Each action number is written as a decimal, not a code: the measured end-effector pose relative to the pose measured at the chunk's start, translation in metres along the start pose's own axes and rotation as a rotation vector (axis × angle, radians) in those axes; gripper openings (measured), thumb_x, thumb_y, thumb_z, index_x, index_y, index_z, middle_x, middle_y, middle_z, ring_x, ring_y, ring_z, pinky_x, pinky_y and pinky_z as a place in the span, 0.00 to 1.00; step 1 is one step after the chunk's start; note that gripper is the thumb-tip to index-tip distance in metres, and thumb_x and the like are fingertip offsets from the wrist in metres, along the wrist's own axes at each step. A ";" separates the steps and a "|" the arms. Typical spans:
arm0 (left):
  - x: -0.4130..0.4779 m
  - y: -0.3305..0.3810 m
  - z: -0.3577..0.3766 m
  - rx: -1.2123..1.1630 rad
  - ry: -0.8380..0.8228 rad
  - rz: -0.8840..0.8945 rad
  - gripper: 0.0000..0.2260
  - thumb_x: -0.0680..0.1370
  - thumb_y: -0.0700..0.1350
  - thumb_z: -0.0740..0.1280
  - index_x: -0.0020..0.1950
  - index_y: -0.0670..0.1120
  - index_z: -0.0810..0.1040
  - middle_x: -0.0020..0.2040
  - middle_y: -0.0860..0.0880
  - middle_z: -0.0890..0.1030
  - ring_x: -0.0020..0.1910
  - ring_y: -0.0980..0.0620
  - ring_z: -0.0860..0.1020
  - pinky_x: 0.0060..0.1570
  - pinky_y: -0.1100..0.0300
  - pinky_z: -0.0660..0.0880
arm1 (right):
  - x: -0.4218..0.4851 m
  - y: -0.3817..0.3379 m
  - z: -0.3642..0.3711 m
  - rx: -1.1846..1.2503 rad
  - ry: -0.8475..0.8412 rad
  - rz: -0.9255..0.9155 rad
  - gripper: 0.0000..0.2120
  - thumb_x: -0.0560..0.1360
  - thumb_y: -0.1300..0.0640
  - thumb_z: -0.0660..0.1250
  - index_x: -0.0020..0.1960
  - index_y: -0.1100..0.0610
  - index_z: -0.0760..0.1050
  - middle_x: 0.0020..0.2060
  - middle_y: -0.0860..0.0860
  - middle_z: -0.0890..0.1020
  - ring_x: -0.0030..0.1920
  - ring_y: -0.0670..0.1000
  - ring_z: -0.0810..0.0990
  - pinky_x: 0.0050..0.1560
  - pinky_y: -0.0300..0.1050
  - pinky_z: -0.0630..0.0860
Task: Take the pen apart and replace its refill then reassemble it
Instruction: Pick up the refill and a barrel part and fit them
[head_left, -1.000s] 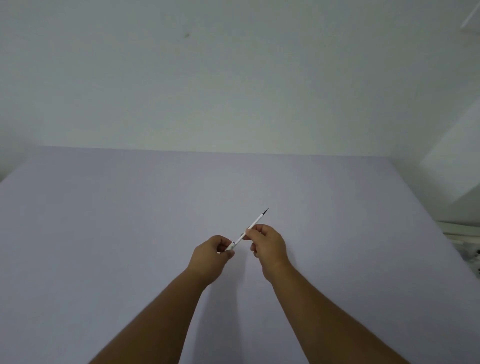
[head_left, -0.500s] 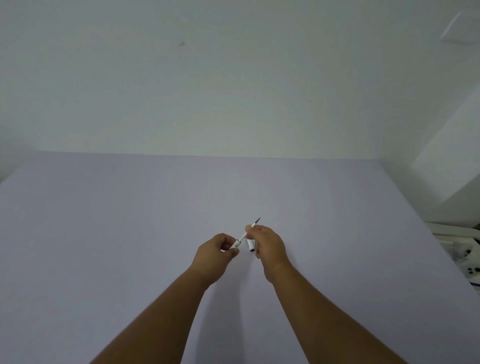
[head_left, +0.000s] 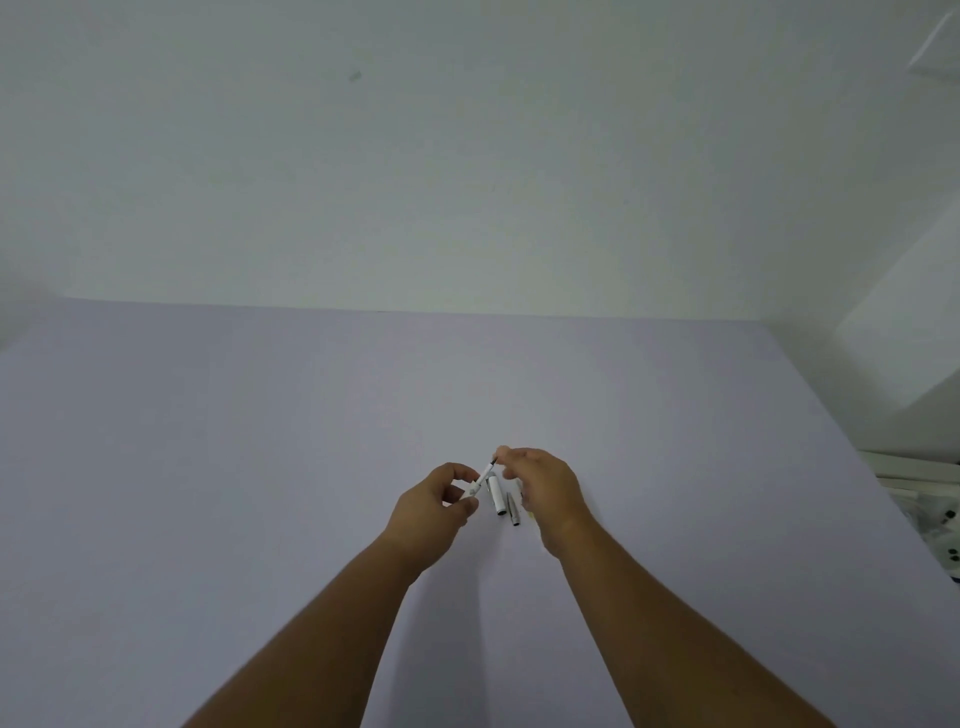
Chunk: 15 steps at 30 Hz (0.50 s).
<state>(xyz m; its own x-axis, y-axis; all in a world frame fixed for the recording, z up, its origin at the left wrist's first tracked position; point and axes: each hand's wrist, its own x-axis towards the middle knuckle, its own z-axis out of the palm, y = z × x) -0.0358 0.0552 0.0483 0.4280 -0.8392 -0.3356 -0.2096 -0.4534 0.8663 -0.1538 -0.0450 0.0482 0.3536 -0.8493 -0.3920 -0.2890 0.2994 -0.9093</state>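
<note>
**Pen in pieces, refill nearly free**

Head view: the pen's refill (head_left: 484, 475) hangs above the lilac table (head_left: 208, 441), slanting up to the right between two hands. The left hand (head_left: 434, 506) pinches its lower end by a small fitting; the right hand (head_left: 545, 480) has fingertips closed on the dark upper tip. The white barrel (head_left: 496, 495) and a thin grey piece (head_left: 513, 508) lie just beside each other below. A jerky pull could flick the fitting loose, or a wrist could set the barrel rolling. A second ago the barrel wasn't on the table and more refill showed beyond the right hand.
</note>
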 end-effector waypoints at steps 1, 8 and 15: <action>0.001 -0.001 0.000 -0.011 -0.003 -0.006 0.07 0.77 0.45 0.65 0.52 0.55 0.76 0.41 0.51 0.79 0.38 0.55 0.78 0.41 0.61 0.75 | 0.004 0.002 -0.002 -0.012 0.044 0.010 0.09 0.72 0.48 0.67 0.43 0.53 0.81 0.37 0.45 0.81 0.40 0.47 0.77 0.41 0.42 0.73; 0.013 -0.013 -0.006 -0.014 -0.004 -0.054 0.06 0.76 0.46 0.65 0.50 0.57 0.75 0.41 0.52 0.79 0.34 0.57 0.77 0.34 0.62 0.73 | 0.025 0.033 -0.005 -0.939 0.038 -0.064 0.08 0.74 0.57 0.59 0.45 0.54 0.77 0.43 0.52 0.82 0.44 0.54 0.79 0.38 0.42 0.71; 0.019 -0.016 -0.012 0.012 -0.002 -0.076 0.06 0.77 0.46 0.64 0.52 0.55 0.75 0.41 0.52 0.79 0.35 0.56 0.78 0.35 0.62 0.74 | 0.029 0.048 0.005 -1.032 0.068 -0.108 0.08 0.76 0.54 0.60 0.48 0.58 0.74 0.45 0.55 0.81 0.43 0.55 0.77 0.38 0.44 0.70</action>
<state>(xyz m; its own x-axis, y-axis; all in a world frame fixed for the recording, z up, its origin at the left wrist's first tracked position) -0.0137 0.0501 0.0324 0.4417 -0.8025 -0.4011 -0.1874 -0.5197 0.8335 -0.1526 -0.0534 -0.0073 0.3813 -0.8817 -0.2779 -0.8910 -0.2704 -0.3646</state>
